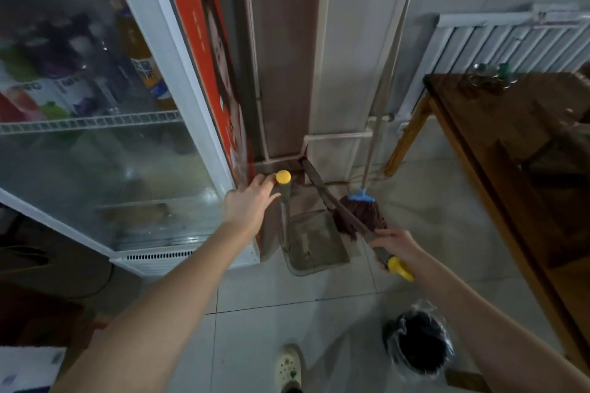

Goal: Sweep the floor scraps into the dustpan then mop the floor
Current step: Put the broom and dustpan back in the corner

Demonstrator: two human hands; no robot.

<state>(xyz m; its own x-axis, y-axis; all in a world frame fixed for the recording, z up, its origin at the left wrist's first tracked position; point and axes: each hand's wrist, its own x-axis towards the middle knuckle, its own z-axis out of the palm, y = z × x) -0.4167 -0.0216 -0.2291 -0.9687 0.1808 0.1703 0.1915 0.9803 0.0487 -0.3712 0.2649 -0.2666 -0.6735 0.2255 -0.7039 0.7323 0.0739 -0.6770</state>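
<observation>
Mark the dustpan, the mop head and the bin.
dustpan [319, 249]: head view, bare floor of its tray.
mop head [367, 210]: head view, its maroon strands.
bin [418, 344]: head view, black liner inside.

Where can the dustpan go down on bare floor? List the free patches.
Free: pale tiles between the grey dustpan, the black-lined bin and the white shoe; also the floor strip between the maroon string mop and the brown wooden table. Crowded: the corner beside the glass-door fridge.
</observation>
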